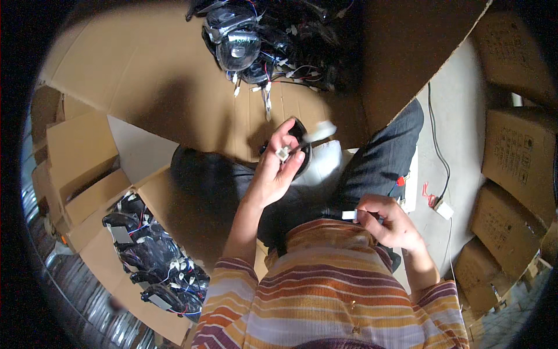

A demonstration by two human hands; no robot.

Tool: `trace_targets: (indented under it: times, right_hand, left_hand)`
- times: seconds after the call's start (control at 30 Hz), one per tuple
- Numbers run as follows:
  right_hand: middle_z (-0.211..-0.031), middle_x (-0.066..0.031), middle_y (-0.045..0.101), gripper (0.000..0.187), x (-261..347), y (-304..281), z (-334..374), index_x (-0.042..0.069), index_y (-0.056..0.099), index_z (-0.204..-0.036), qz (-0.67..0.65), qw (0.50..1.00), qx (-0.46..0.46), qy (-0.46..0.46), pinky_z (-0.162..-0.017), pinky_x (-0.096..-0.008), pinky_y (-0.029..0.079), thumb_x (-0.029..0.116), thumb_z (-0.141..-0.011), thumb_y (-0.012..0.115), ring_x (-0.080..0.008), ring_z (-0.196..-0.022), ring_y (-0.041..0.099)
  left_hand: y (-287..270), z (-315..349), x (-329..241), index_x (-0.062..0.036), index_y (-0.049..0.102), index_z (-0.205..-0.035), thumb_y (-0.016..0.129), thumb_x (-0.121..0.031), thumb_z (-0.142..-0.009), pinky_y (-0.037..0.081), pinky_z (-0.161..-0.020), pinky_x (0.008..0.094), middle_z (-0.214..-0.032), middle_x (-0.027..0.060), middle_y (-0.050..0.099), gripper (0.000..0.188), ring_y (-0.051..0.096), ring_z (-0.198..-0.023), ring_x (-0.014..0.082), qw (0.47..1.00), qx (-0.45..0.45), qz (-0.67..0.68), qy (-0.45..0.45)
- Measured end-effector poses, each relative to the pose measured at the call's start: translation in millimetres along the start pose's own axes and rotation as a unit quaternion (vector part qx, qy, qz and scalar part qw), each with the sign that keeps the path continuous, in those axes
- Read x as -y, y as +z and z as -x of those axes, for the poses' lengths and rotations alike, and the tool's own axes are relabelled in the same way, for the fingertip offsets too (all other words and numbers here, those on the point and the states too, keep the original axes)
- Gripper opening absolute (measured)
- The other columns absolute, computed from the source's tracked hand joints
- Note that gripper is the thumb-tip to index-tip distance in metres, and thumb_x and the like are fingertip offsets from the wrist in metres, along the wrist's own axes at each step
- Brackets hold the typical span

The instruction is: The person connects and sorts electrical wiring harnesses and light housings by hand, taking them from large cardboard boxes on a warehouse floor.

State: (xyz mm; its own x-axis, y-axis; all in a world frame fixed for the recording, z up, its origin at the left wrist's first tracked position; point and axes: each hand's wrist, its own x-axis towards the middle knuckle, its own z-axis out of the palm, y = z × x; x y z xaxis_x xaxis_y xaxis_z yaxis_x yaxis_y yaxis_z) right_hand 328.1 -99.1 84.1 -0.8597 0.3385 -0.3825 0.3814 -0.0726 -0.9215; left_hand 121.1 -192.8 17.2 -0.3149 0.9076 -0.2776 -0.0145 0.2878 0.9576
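My left hand (pixel 273 174) is closed around a dark, rounded part (pixel 300 127) held above my lap. A white wire connector (pixel 282 153) shows between its fingers and thumb. Just right of it, a second white connector (pixel 321 131) on a short lead is smeared by motion. Close to my waist, my right hand (pixel 392 224) pinches a small white plug (pixel 349 215), whose lead is mostly hidden by the fingers. Beyond the left hand, several black units (pixel 238 52) with clear covers and wired connectors lie in a large cardboard box (pixel 139 70).
A smaller open carton (pixel 96 247) at lower left holds more black wired units (pixel 151 250). Stacked brown cartons (pixel 514 151) line the right side. On the pale floor there, a black cable (pixel 440 145) runs to a white adapter (pixel 443 209). A red connector (pixel 401 181) sits by my right knee.
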Motion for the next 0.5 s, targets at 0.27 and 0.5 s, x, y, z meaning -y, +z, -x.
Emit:
trace_targets:
  times: [0.27,0.5]
  right_hand:
    - [-0.063,-0.0098,0.049,0.006,9.2,8.2,-0.5,-0.001,0.049,-0.068,0.02,0.998,0.01,-0.064,-0.053,-0.0287,0.038,0.002,-0.073,0.047,-0.0238,-0.058,0.049]
    - [-0.063,-0.0096,0.049,0.003,23.9,-5.4,6.1,0.0,0.05,-0.071,-0.017,0.991,-0.049,-0.119,-0.05,-0.0306,0.039,0.003,-0.07,0.049,-0.024,-0.057,0.049]
  left_hand:
    - [1.1,29.1,-19.8,-0.0003,0.04,-0.114,0.029,-0.017,-0.088,0.033,-0.052,0.0167,-0.078,0.0029,0.048,0.032,0.035,-0.058,0.0042,0.993,0.117,0.026,0.016]
    - [10.4,40.1,-29.0,-0.0021,0.05,-0.105,0.051,0.004,-0.071,0.044,-0.058,0.0294,-0.081,0.012,0.056,0.035,0.054,-0.064,0.0219,0.968,0.053,-0.188,0.159]
